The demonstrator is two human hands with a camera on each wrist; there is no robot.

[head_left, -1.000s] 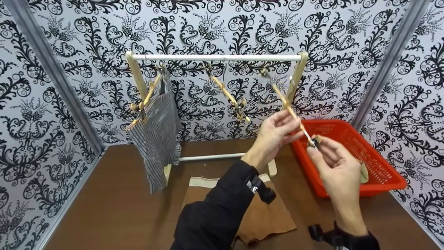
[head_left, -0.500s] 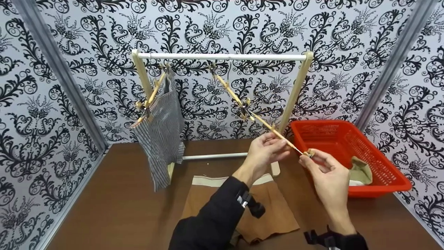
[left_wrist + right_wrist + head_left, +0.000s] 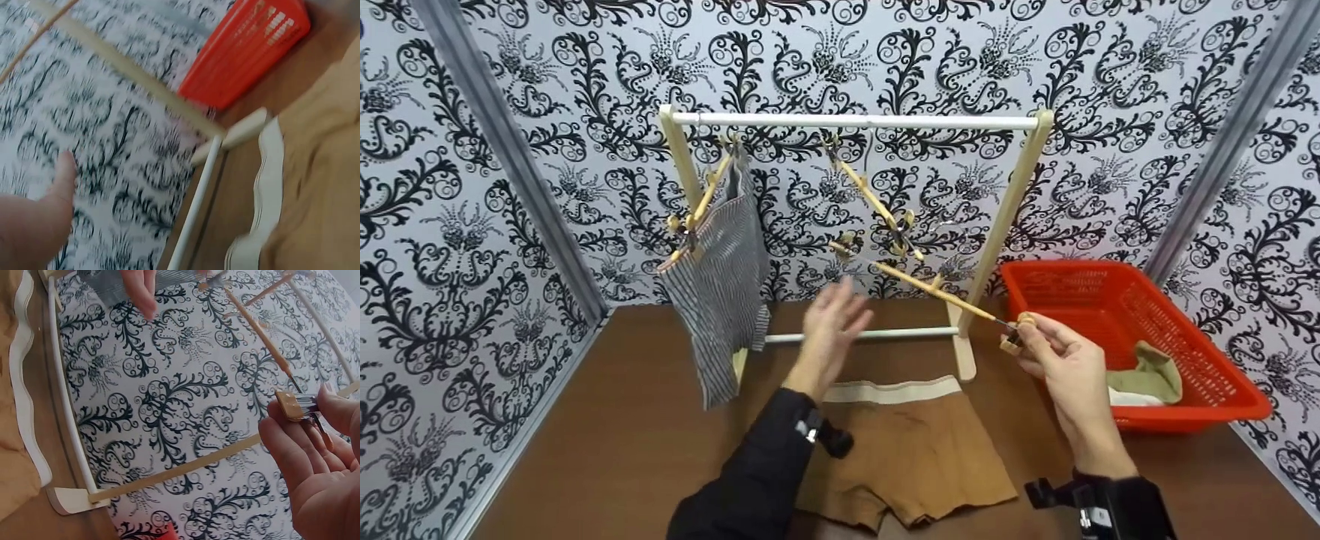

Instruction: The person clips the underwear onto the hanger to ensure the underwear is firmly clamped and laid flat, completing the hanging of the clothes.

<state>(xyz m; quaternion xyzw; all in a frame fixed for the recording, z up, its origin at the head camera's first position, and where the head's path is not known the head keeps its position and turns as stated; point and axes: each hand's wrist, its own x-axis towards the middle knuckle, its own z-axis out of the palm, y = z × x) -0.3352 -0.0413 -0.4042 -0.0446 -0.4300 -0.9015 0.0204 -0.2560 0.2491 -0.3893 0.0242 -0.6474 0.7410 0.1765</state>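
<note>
My right hand (image 3: 1065, 367) pinches the clip (image 3: 291, 406) at one end of a wooden clip hanger (image 3: 930, 289). The bar slants up and leftward from that hand, with the far clip (image 3: 846, 246) at its other end. Just below the far clip is my left hand (image 3: 831, 330), blurred, fingers extended, apart from the hanger and holding nothing. On the table beneath lie brown shorts (image 3: 915, 442) with a cream waistband (image 3: 270, 174), laid flat. In the left wrist view only part of the left hand (image 3: 39, 219) shows.
Behind the hands stands a rack with a white rail (image 3: 847, 120). A grey striped garment (image 3: 720, 300) hangs at its left, and a bare clip hanger (image 3: 870, 199) in the middle. A red basket (image 3: 1192, 416) at the right contains a green cloth (image 3: 1159, 375) and something white.
My left hand has come off the hanger bar and moved left toward its far clip. The hanger has swung to a flatter slant, still held by my right hand.
</note>
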